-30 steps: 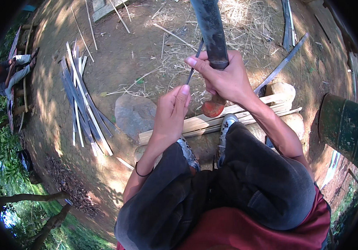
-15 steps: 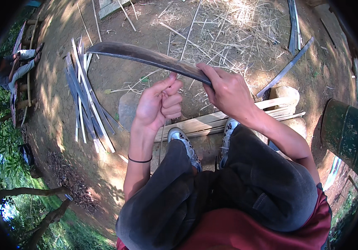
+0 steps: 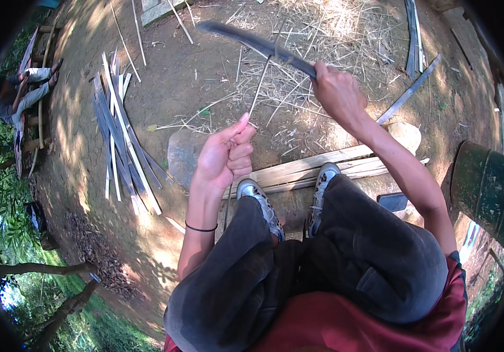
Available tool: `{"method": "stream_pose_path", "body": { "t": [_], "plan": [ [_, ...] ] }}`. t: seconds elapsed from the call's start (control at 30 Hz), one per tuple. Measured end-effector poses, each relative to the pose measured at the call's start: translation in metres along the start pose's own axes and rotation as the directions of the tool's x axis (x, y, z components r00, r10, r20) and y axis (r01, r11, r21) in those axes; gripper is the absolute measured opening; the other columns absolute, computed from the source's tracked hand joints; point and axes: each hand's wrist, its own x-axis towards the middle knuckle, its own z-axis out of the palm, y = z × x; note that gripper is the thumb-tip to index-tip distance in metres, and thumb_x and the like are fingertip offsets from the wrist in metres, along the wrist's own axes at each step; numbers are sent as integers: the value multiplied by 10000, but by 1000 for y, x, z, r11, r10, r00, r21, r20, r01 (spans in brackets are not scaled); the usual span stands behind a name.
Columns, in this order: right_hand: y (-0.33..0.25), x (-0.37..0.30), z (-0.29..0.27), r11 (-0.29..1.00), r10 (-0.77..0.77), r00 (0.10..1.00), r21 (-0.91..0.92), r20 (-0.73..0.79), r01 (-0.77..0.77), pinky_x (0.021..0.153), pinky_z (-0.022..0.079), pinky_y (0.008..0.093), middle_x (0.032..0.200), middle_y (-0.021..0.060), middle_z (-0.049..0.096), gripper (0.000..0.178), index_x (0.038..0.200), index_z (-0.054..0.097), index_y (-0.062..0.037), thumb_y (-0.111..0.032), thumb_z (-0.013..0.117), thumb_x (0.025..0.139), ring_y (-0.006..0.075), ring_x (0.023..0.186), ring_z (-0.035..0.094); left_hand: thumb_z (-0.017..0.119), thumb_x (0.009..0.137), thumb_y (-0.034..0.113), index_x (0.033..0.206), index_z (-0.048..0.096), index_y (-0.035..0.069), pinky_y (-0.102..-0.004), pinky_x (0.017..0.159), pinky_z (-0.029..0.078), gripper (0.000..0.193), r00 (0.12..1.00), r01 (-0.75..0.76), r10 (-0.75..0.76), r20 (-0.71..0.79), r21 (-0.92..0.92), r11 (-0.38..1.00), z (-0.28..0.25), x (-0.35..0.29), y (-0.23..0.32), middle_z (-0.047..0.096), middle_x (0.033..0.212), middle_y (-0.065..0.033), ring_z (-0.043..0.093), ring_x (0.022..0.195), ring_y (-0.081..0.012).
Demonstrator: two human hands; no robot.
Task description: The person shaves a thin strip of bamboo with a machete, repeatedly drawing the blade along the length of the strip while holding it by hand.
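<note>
Strips (image 3: 124, 141) lie left of the stone (image 3: 182, 154), an apparent drum (image 3: 483, 188) right of the phone (image 3: 392, 202).

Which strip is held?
The thin strip in the left hand, reaching up toward the knife; the piled strips at left lie on the ground.

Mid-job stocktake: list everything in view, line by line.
Long blade: 1, dark, top centre
Thin strip: 1, pale, below the blade
Strip pile: many, grey and pale, left
Split slats: several, pale, centre
Shavings: uncounted, straw-coloured, upper centre
Loose strips: several, grey and pale, upper right
Flat stone: 1, grey, left of slats
Block: 1, grey, top edge
Phone-like slab: 1, dark, right of centre
Drum: 1, green, right edge
Seated person: 1, pale legwear, far left
Branches: 2, brown, lower left
Foliage: uncounted, green, left edge
Trousers: 1 pair, dark grey, lower centre
Shirt: 1, red, bottom
Shoes: 2, white and dark, centre
Left hand: 1, bare, holding the thin strip
Right hand: 1, bare, holding the blade
</note>
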Motion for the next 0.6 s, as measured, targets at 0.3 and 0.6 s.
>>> {"method": "stream_pose_path", "body": {
  "t": [0.3,0.6],
  "plan": [
    [146,72,-17,884,463,883,-30,-75,-466,721,518,516,845,307,637,352,889,646,67,-227,456,922,462,797,638,311,1043,375,660,329,170,-234,346,111,435,974,209,-215,-75,-75,975,-15,3,-25,143,485,96,87,367,-53],
    [273,92,-37,814,548,813,-100,-194,-572,758,531,505,883,304,654,291,868,679,46,-126,446,844,466,846,659,337,1034,390,642,319,175,-237,368,144,447,984,179,-177,24,-187,966,-40,-28,-30,171,494,82,123,385,-63]
  ]
}}
